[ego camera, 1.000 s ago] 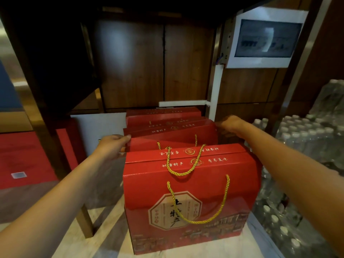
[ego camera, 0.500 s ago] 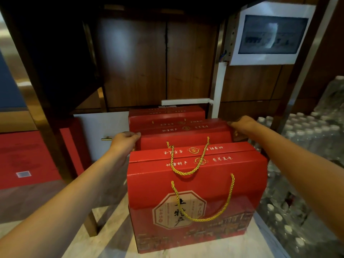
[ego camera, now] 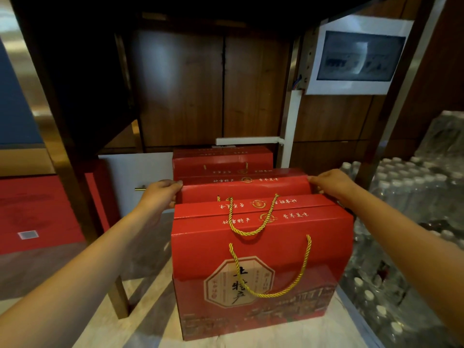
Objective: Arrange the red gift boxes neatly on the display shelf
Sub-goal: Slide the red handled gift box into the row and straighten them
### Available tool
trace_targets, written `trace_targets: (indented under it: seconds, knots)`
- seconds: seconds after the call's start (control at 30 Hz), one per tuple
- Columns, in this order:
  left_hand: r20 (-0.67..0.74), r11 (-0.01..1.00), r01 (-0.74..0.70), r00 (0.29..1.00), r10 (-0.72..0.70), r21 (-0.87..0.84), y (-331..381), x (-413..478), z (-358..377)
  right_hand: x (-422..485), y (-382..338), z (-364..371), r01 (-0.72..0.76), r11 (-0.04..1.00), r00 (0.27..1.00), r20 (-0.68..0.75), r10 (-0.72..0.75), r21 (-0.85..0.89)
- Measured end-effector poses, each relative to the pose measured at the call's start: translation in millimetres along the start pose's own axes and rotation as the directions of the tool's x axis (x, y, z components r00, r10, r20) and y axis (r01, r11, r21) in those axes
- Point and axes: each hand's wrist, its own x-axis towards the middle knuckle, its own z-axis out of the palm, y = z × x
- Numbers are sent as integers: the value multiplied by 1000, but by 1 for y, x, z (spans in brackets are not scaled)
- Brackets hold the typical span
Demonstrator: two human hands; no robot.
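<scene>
Where the fingers [ego camera: 175,185] of the left hand [ego camera: 160,194] meet the left end of the second gift box [ego camera: 244,190], they are curled against its top edge; the right hand [ego camera: 331,183] is pressed likewise to the right end, fingertips on the ridge. A full clasp cannot be confirmed, since thumbs and lower fingers are hidden behind the box ends. Three red boxes are counted in a row on the pale floor [ego camera: 155,320]: the front gift box [ego camera: 261,267], whole and upright with two gold rope handles [ego camera: 271,272]; the held one, mostly screened by it; the rear gift box [ego camera: 222,160], only its top seen. Shrink-wrapped water bottles [ego camera: 406,187] are stacked at right, too blurred to count. A white-framed panel [ego camera: 356,55] is fixed to the wooden wall.
</scene>
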Motion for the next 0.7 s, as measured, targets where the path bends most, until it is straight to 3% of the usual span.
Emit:
trace_targets:
  seconds: [0.47,0.7]
  knots:
    - [-98,999,-5,995,1,-37,-8,-7,5,-13,-7,7,-19,1000,997,-72,18,-10]
    - [-161,999,-2,987,9,44,-2,-7,-7,-22,-15,13,0,1000,998,-58,-1,-22]
